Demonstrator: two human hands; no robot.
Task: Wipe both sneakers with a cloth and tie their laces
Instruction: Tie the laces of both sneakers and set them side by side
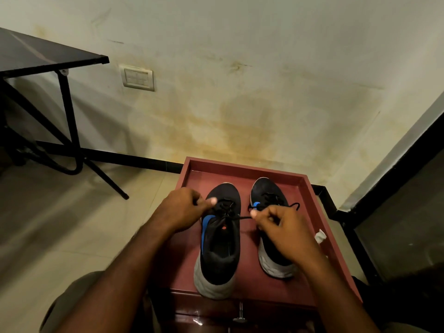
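Head view, left hand and right hand each pinching left sneaker's lace, pulled apart.

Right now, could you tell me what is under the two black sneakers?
Both black sneakers, left and right, stand on a reddish-brown raised-rim tray top. The right hand covers the right sneaker's middle; the surface beneath their soles is hidden.

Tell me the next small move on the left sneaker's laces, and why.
Probably pull both hands apart to snug the knot: the left hand and right hand each pinch a lace end of the left sneaker, and the lace already runs taut.
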